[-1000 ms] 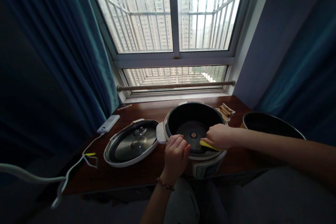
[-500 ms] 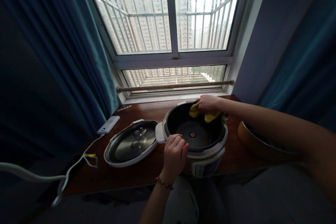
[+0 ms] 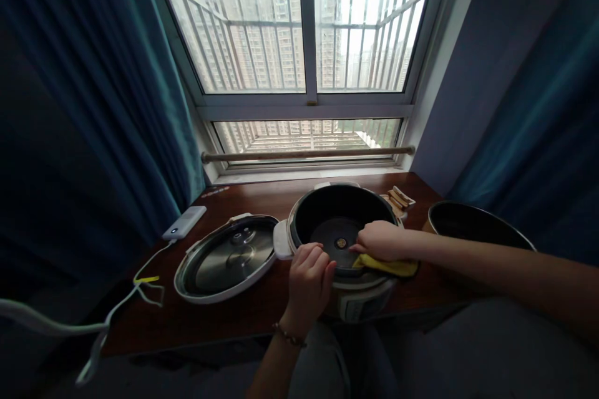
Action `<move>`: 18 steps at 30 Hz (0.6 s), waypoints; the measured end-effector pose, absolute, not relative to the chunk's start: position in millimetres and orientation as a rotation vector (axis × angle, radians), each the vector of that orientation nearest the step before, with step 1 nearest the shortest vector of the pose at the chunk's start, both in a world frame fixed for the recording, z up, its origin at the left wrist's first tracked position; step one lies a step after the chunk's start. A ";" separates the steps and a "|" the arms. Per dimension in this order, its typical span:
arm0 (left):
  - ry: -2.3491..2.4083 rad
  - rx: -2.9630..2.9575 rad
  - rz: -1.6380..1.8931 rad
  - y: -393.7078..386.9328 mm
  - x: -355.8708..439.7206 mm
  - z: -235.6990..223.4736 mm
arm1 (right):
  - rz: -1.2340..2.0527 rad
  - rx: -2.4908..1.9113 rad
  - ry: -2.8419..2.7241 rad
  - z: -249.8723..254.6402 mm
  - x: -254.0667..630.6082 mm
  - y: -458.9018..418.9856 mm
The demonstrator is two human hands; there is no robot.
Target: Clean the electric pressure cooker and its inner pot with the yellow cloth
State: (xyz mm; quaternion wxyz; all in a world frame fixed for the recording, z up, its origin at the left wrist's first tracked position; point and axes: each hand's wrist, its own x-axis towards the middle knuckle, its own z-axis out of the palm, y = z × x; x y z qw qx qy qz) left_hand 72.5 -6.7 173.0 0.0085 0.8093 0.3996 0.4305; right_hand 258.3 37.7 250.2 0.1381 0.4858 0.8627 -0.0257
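An open electric cooker body [image 3: 327, 212] with a dark inside stands on the brown table by the window. My left hand [image 3: 307, 283] is closed on its near left rim. My right hand [image 3: 381, 240] presses a yellow cloth [image 3: 390, 266] against the near right rim, fingers curled over it. The cooker's round lid [image 3: 227, 257] lies upside down on the table just left of the cooker.
A dark inner pot [image 3: 472, 224] sits at the right end of the table [image 3: 262, 305]. A white power bank [image 3: 184, 222] with a white cable [image 3: 116, 308] lies at the far left. Small wooden pieces [image 3: 397, 197] lie behind the cooker. Blue curtains hang on both sides.
My right hand carried the yellow cloth from the cooker's near rim round to the far rim and back to the near right rim. The left hand stayed on the rim.
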 end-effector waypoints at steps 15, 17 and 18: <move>1.264 2.522 1.333 -7.2 71.5 172.8 | 0.200 1.509 2.844 224.3 246.2 -17.0; 1.254 2.526 1.331 -6.9 71.6 174.0 | 0.233 1.508 2.840 222.9 258.2 -13.4; 1.250 2.526 1.333 -6.8 71.5 174.5 | 0.260 1.531 2.834 222.5 264.8 -11.7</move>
